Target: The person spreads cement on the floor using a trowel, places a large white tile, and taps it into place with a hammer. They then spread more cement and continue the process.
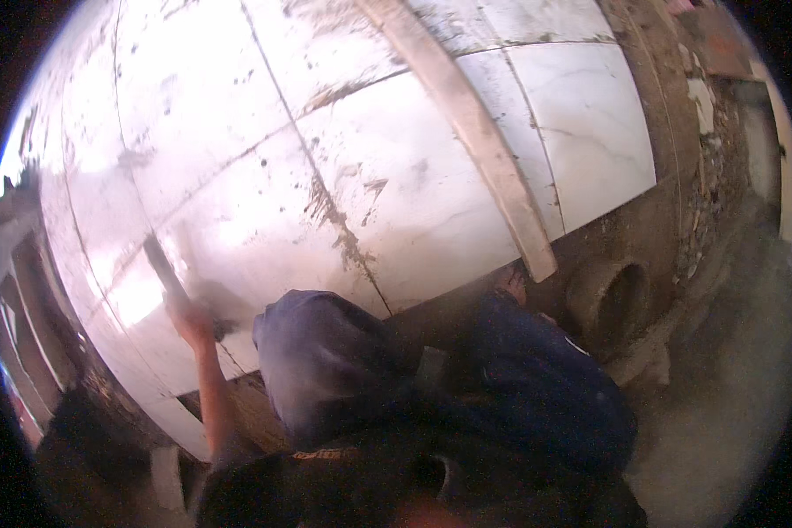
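On the left, my left hand [190, 321] reaches out low over the tiled floor, with its fingers closed round a dark, narrow tool [163, 267]. Motion blur and glare hide the tool's exact kind. A dark patch beside the fingers could be part of the tool or its shadow. Beneath the hand lie large white marble-look tiles [405, 202], their joints smeared with brown mortar. My right hand does not show. Skin that looks like a foot [510, 283] peeks out beside the near end of a long wooden board [480, 141].
The board lies slantwise across the tiles. My bent knees in dark trousers [317, 361] are at the tile edge. Right of them sits a round, mud-coloured bowl or pan [620, 295]. Bare, rough ground [722, 352] and debris run along the right side.
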The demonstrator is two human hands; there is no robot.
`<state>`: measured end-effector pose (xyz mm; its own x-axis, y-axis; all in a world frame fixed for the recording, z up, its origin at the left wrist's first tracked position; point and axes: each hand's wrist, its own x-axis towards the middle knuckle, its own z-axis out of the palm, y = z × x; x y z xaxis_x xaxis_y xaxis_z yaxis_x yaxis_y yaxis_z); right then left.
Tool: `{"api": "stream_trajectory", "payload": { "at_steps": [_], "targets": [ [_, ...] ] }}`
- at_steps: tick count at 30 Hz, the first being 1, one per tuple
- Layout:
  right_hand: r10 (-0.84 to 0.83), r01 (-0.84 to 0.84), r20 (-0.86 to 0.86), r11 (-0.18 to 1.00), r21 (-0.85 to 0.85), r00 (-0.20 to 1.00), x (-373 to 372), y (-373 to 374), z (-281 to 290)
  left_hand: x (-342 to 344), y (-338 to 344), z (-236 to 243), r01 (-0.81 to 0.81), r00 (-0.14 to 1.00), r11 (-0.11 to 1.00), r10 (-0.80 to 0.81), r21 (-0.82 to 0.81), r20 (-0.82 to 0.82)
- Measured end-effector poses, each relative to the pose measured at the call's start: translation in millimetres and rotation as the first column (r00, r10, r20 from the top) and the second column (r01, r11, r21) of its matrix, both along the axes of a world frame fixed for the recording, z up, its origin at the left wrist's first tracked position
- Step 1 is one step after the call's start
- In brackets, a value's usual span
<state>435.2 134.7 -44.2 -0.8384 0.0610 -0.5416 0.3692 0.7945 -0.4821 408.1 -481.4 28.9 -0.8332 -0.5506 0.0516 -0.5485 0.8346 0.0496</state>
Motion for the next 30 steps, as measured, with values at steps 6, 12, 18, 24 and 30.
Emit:
{"api": "stream_trajectory", "payload": {
  "at_steps": [6,12,18,24,30],
  "targets": [
    [-0.612,0.559,-0.22,0.787,-0.261,0.76,14,102,104,-31,33,55,-0.165,0.85,0.864,0.369,0.476,-0.376],
    [-0.177,-0.016,-0.517,0.938,-0.347,0.838,-134,76,216,-151,172,202,0.389,0.72,0.536,0.331,0.749,-0.611],
    [0.177,-0.469,-0.85,0.879,-0.091,0.496,-203,22,226,-214,359,250,0.594,0.802,0.543,-0.351,0.593,-0.483],
    [-0.162,-0.298,-0.933,0.918,-0.262,0.323,-213,70,216,-242,503,218,0.45,0.807,-0.023,-0.417,0.893,-0.417],
    [-0.162,-0.091,-0.957,0.978,-0.188,0.24,-208,147,244,-276,587,153,-0.111,0.929,-0.767,-0.306,0.632,-0.208]
  ]
}}
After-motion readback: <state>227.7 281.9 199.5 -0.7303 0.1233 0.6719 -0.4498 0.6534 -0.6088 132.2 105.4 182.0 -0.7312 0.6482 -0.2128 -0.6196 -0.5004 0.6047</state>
